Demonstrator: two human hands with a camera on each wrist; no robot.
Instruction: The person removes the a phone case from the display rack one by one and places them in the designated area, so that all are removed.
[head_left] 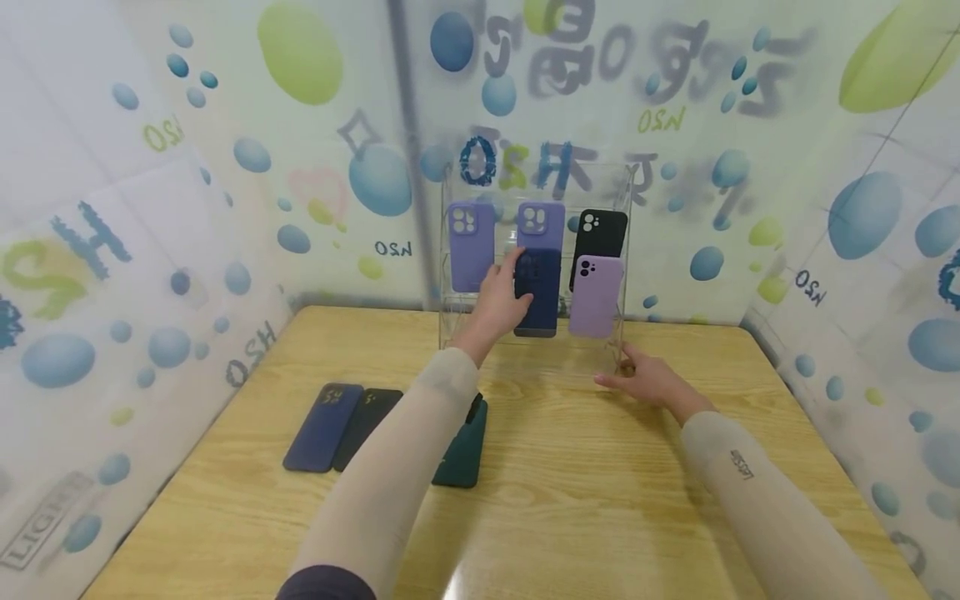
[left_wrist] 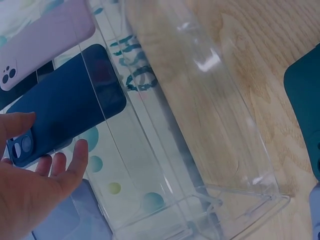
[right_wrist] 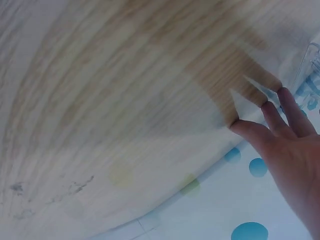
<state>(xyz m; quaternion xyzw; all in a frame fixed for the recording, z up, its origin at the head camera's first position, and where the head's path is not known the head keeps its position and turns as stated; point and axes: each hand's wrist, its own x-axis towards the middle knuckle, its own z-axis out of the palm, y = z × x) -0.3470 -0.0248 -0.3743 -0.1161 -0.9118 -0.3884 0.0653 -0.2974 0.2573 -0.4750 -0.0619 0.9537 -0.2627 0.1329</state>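
A clear tiered stand (head_left: 536, 367) on the table holds several phone cases. My left hand (head_left: 501, 302) grips a dark blue phone case (head_left: 542, 296) in the middle column, thumb on its face near the camera cutout and fingers along its side edge. In the left wrist view, its lower end sits behind the stand's clear front lip. Behind it stands a purple case (head_left: 550, 227); another purple case (head_left: 472, 258) is at the left. On the right, a lilac case (head_left: 596, 304) overlaps a black case (head_left: 609, 229). My right hand (head_left: 651, 379) rests its spread fingertips on the table by the stand's lower right corner.
A blue case (head_left: 318, 429), a black case (head_left: 367, 425) and a dark green case (head_left: 463, 450) lie on the wooden table (head_left: 585, 508), partly behind my left sleeve. Patterned sheets (head_left: 360, 267) hang behind and at both sides.
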